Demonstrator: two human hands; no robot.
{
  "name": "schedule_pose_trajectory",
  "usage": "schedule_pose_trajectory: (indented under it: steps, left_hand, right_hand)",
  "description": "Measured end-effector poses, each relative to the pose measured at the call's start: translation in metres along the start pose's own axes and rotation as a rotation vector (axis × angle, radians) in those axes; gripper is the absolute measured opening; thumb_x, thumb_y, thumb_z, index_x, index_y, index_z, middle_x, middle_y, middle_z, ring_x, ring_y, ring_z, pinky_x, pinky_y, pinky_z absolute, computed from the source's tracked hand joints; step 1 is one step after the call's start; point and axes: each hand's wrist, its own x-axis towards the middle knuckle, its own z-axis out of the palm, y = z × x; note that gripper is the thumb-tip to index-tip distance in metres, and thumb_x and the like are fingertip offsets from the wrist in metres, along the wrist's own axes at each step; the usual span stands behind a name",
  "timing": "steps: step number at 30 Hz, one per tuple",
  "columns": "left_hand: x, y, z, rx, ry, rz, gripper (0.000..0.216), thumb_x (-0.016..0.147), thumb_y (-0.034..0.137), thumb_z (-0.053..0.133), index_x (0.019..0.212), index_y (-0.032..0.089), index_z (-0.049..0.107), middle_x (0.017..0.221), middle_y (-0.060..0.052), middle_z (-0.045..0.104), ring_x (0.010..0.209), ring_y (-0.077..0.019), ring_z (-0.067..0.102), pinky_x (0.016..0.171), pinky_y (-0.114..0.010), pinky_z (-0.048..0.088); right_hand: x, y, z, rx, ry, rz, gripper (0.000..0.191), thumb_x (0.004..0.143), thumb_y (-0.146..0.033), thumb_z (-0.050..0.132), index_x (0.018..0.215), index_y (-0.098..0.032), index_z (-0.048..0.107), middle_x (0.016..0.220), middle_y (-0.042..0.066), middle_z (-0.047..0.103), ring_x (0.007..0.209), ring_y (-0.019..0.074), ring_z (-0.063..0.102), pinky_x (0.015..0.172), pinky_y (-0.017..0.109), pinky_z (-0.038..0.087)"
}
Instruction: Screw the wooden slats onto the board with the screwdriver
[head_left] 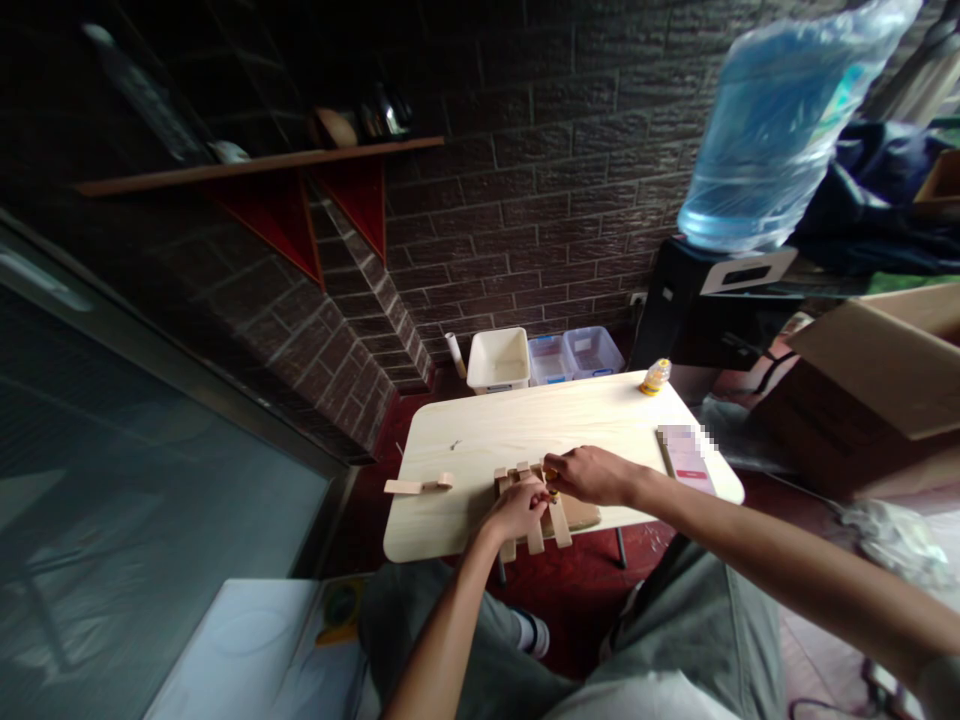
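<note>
A small pale wooden table [525, 420] stands in front of me. Near its front edge lie several flat wooden sticks [538, 525], side by side on a brown board [583, 515]. My left hand [516, 510] rests on the sticks with its fingers curled over them. My right hand [589, 473] is just beside it, fingers pinched around a small yellow and dark thing at the sticks' top; I cannot make out what it is. A separate wooden stick [416, 486] pokes out past the table's left edge.
A small yellow bottle [655, 377] stands at the table's far right corner; a flat card [686, 458] lies on its right side. Plastic bins [546, 358] sit on the floor behind it. A water dispenser with a blue jug [772, 120] and cardboard boxes [877, 380] fill the right side.
</note>
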Motion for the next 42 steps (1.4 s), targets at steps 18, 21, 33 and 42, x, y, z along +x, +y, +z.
schedule_pose_trajectory:
  steps: [18, 21, 33, 42]
  left_hand:
    - [-0.001, 0.003, -0.006, -0.021, -0.033, -0.011, 0.004, 0.077, 0.014, 0.058, 0.079, 0.018, 0.059, 0.077, 0.0, 0.059, 0.07, -0.0137, 0.056, 0.064, -0.023, 0.042]
    - [-0.002, 0.003, -0.008, -0.022, -0.031, -0.005, 0.005, 0.078, 0.014, 0.059, 0.08, 0.018, 0.059, 0.078, 0.0, 0.059, 0.071, -0.0134, 0.056, 0.065, -0.023, 0.041]
    - [-0.001, 0.003, -0.008, -0.046, -0.033, 0.015, 0.016, 0.084, 0.014, 0.052, 0.077, 0.019, 0.066, 0.082, -0.001, 0.06, 0.075, -0.0133, 0.055, 0.068, -0.023, 0.041]
    - [-0.002, 0.0, -0.007, -0.072, -0.031, 0.006, 0.015, 0.081, 0.015, 0.055, 0.081, 0.019, 0.07, 0.083, -0.002, 0.063, 0.077, -0.0145, 0.057, 0.07, -0.024, 0.042]
  right_hand:
    - [0.0, -0.001, 0.003, -0.012, -0.028, 0.015, 0.033, 0.102, -0.041, 0.039, 0.114, -0.015, 0.055, 0.087, 0.01, 0.071, 0.074, 0.0207, 0.069, 0.057, 0.027, 0.038]
    - [0.0, 0.0, 0.005, 0.004, -0.036, 0.035, 0.034, 0.101, -0.043, 0.041, 0.116, -0.015, 0.054, 0.088, 0.01, 0.071, 0.073, 0.0207, 0.068, 0.057, 0.026, 0.038]
    - [0.007, -0.002, 0.015, 0.041, -0.044, -0.041, 0.027, 0.099, -0.031, 0.046, 0.118, -0.014, 0.055, 0.101, 0.013, 0.071, 0.09, 0.0207, 0.068, 0.07, 0.028, 0.048]
    - [0.014, -0.01, 0.008, -0.143, -0.098, -0.063, 0.023, 0.097, -0.025, 0.048, 0.113, -0.011, 0.057, 0.096, 0.013, 0.071, 0.079, 0.0214, 0.069, 0.059, 0.028, 0.048]
